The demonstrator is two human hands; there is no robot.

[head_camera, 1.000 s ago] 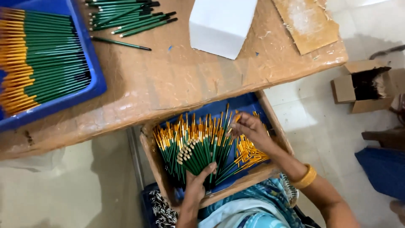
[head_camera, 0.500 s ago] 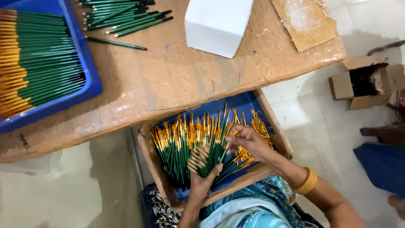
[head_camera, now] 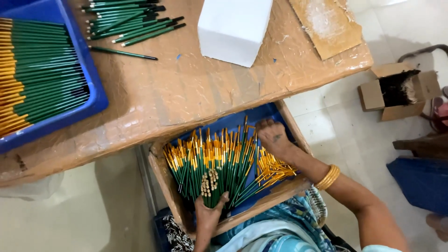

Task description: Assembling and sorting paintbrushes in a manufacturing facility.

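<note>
A cardboard box point(head_camera: 164, 186) with a blue lining sits on my lap below the table edge, filled with several green pencils point(head_camera: 212, 158) with yellow ends. My left hand point(head_camera: 208, 213) grips the near ends of a fanned bunch of these pencils. At the far right of the box, my right hand point(head_camera: 273, 136) is closed over the tops of the pencils. A gold bangle point(head_camera: 327, 177) is on my right wrist.
A blue tray point(head_camera: 95, 93) of green pencils lies on the wooden table point(head_camera: 186, 93) at the left. Loose dark-tipped green pencils point(head_camera: 130, 23), a white box point(head_camera: 233, 29) and a cardboard sheet point(head_camera: 326, 25) lie farther back. An open carton point(head_camera: 396, 91) stands on the floor.
My right hand moved from the middle of the box up toward its far right corner. My left hand stayed on the near ends of the bunch, and the pencils fanned out wider.
</note>
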